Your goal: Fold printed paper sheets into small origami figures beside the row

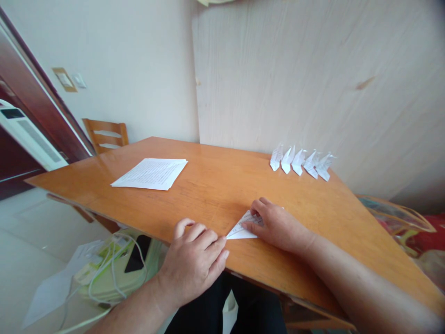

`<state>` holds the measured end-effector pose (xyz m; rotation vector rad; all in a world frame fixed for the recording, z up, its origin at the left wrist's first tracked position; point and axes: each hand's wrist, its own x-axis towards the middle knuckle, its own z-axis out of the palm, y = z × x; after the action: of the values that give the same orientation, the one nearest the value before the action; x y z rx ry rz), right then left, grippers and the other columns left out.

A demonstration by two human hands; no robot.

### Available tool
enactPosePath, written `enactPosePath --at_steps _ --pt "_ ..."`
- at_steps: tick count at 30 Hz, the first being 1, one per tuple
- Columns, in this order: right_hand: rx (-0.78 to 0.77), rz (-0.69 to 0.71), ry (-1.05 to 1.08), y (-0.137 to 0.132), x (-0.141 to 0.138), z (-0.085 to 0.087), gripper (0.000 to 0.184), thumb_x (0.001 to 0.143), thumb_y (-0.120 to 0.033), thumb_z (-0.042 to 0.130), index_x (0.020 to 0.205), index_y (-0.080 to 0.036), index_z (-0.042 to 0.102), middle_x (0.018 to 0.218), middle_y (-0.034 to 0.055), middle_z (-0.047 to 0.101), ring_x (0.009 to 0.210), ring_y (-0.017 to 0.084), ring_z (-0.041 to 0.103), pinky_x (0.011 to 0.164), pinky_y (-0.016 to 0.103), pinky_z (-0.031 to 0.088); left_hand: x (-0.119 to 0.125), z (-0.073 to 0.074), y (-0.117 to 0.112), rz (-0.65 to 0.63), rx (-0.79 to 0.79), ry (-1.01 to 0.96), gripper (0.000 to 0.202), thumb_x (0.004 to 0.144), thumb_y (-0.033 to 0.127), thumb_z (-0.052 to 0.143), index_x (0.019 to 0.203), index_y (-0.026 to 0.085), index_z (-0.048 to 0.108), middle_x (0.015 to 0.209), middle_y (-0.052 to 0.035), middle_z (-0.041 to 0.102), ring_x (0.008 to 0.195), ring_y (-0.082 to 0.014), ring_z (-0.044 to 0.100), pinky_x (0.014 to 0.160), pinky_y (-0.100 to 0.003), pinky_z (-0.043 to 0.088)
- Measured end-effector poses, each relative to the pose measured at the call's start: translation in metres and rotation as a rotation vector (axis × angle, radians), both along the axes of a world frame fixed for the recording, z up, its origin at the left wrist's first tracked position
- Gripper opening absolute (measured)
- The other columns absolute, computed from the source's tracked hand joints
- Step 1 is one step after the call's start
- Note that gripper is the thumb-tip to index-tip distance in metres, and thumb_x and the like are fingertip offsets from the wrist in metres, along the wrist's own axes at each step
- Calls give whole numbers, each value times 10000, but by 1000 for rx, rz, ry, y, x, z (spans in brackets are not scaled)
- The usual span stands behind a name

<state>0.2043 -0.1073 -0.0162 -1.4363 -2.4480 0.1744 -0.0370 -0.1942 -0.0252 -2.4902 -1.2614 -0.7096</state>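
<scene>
A sheet of lined or written white paper, folded into a narrow pointed triangle (243, 228), lies near the table's front edge. My right hand (274, 225) is closed over its wide end, thumb on top and fingers curled at the far side; that end is partly hidden beneath the hand. My left hand (198, 260) rests at the table edge with its fingers loosely bent and apart. Its forefinger touches or nearly touches the paper's sharp left tip, and the thumb sits lower, off the paper.
Several folded paper pieces (298, 162) stand in a row at the table's back right. A stack of printed sheets (149, 174) lies on the wooden table (208, 185) at left. Beyond is a chair (106, 134). A phone (138, 253) and white cables (113, 269) are below the left edge.
</scene>
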Motion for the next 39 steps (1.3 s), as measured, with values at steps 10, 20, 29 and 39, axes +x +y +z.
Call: enactPosePath --at_steps 10,20,29,39 --pt "-13 7 18 1 1 0 282 904 -477 611 953 -202 571 921 53 625 755 181 576 658 290 329 -6 8 6 -24 -62 56 224 976 326 517 855 230 679 787 -11 653 798 -203 542 894 -486 327" --pt "-70 41 54 3 1 4 221 929 -412 575 927 -191 580 926 61 616 748 169 558 665 282 343 6 21 61 -7 -255 -473 115 908 156 536 943 208 633 946 -13 691 926 -177 633 848 -322 458" --pt "-97 46 140 9 5 2 140 887 -154 473 904 -169 611 903 64 634 777 166 574 695 269 382 39 27 112 -355 -646 -188 147 882 204 574 865 195 719 877 -18 678 842 -155 637 757 -248 474" --pt "-224 -6 338 11 6 3 204 903 -164 459 1041 -162 609 1006 103 701 884 204 633 760 291 438 44 41 132 -469 -704 33 155 831 191 587 840 194 742 819 -11 657 817 -167 605 734 -255 447"
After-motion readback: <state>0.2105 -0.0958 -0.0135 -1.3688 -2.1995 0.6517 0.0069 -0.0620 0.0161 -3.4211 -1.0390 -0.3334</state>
